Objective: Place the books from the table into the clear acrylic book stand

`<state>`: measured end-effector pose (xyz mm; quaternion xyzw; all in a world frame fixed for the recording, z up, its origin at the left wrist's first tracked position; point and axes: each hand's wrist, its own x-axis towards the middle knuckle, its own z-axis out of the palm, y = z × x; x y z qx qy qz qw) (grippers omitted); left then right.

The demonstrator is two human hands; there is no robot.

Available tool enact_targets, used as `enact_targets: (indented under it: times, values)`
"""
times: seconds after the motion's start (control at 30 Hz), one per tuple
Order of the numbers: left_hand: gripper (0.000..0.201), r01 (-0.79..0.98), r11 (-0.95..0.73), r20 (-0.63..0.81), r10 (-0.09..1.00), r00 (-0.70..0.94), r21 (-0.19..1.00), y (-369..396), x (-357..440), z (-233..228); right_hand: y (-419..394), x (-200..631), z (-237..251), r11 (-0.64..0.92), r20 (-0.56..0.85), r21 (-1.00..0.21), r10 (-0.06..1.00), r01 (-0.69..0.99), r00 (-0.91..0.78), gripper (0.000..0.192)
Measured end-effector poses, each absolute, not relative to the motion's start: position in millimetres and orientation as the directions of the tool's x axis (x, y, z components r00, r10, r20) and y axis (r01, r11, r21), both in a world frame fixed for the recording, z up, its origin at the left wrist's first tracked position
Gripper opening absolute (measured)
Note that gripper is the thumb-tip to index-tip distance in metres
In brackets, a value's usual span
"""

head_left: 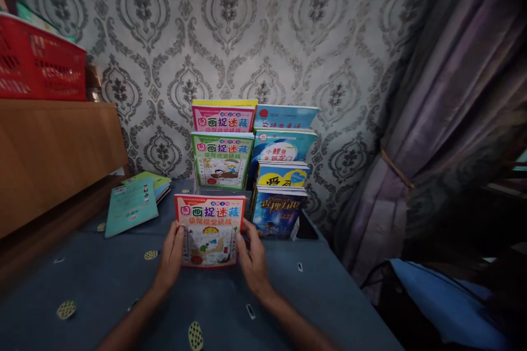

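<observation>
Upright between my hands is a red-bordered picture book (211, 236), its cover facing me. My left hand (171, 249) grips its left edge, thumb on the front. On the opposite edge, my right hand (253, 252) holds it the same way, with the other fingers hidden behind the cover. Just behind it, a green picture book (223, 167) and a pink picture book (224, 118) stand in tiers on a rack. In the column to the right are a dark blue book (275, 214), a yellow and blue book (284, 175) and light blue books (282, 145).
A stack of books with a teal one (132, 208) on top lies left on the blue tablecloth (164, 307). Further left, a red plastic basket (45, 66) sits on a wooden cabinet (61, 148). A purple curtain (395, 148) hangs at right, above a blue item (444, 301).
</observation>
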<state>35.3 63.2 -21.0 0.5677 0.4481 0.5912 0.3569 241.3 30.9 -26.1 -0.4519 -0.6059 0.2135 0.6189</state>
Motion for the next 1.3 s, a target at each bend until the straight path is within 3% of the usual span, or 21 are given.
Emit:
enact_targets:
  times: [0.2,0.33,0.7,0.97,1.1,1.3]
  values:
    - [0.034,0.517,-0.349,0.412,0.911,-0.007,0.781,89.5,21.9,-1.5,47.6,238.1,-1.6,0.521,0.583,-0.795,0.798,0.311,0.153,0.034]
    - [0.03,0.637,-0.338,0.405,0.913,0.045,0.693,109.8,18.5,17.8,62.8,232.8,10.5,0.492,0.584,-0.786,0.79,0.375,0.186,0.032]
    - [0.028,0.609,-0.518,0.596,0.798,0.091,0.601,126.2,32.1,97.6,95.0,243.8,82.0,0.634,0.741,-0.665,0.63,0.395,0.235,0.026]
    - [0.03,0.589,-0.736,0.899,0.437,0.035,0.335,129.8,57.1,166.8,103.5,266.7,162.2,0.784,0.931,-0.364,0.303,0.503,0.202,0.017]
    - [0.034,0.594,-0.754,0.925,0.377,0.041,0.281,139.5,64.8,170.3,108.8,276.9,167.0,0.786,0.935,-0.355,0.304,0.507,0.183,0.02]
    - [0.04,0.587,-0.759,0.91,0.404,0.087,0.281,158.0,63.9,157.5,124.3,283.0,151.3,0.786,0.912,-0.405,0.38,0.467,0.152,0.022]
